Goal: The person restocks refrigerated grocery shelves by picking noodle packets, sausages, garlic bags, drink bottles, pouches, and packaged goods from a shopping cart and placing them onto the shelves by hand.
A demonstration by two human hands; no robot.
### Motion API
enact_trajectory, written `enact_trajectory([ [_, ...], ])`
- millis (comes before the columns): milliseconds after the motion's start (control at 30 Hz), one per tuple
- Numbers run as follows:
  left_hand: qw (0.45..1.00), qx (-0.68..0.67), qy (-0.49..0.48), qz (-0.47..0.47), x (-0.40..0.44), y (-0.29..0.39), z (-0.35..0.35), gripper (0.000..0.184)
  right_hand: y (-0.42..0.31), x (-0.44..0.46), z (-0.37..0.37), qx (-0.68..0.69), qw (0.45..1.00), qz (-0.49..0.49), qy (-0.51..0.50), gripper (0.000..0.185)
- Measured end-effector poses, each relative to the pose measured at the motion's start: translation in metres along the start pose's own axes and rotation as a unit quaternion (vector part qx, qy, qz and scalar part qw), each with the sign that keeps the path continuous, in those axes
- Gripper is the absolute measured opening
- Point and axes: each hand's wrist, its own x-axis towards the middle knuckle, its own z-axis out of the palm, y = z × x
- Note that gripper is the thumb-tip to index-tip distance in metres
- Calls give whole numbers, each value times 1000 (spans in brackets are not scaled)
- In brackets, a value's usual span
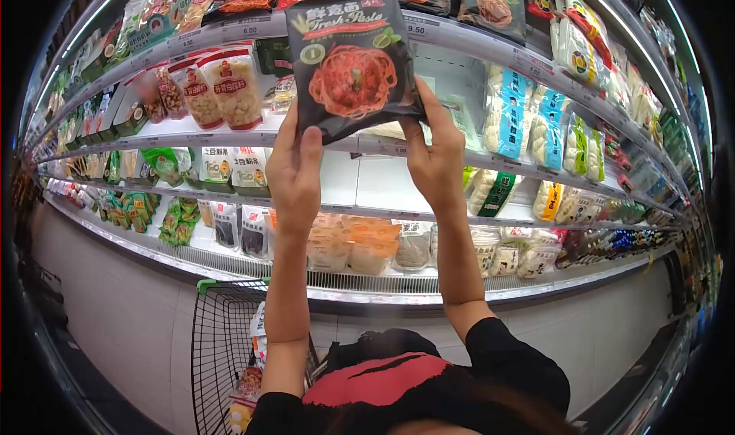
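Observation:
Both of my hands hold up a black packet of fresh pasta point(351, 64), its front with a picture of red-sauced noodles turned toward me. My left hand point(295, 167) grips the lower left edge, thumb on the front and fingers behind. On the lower right edge is my right hand point(435, 144), with its fingers closed round the side and bottom corner. The packet is in front of the upper shelves and hides part of them. Similar black pasta packets point(492, 6) lie on the top shelf just behind it.
A chilled shelf unit point(360, 179) spans the view, with price strips along its edges. Bags of rice cakes point(233, 87) stand at left, white noodle packs point(507, 110) at right. A wire shopping cart point(218, 343) with several goods is at my lower left, on the tiled floor point(138, 305).

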Motion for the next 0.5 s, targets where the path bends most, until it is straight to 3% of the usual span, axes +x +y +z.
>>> enact_trajectory([
  [33,1000,18,-9,21,27,-3,17,47,11,22,-6,-36,998,-32,34,43],
  [100,996,15,-65,58,83,-13,45,43,22,66,-16,-86,992,-18,85,39],
  [167,989,96,-59,96,138,-26,73,40,48,112,-17,-158,980,-3,125,34],
  [233,985,103,-66,118,186,-54,93,40,81,154,-18,-183,970,-58,149,37],
  [300,876,439,11,200,208,-74,103,41,107,170,-16,-336,933,-39,120,40],
  [433,888,397,51,226,209,-90,107,39,127,153,-4,-405,906,-51,117,42],
  [500,893,351,62,274,204,-92,102,33,133,138,9,-401,894,-122,156,43],
])
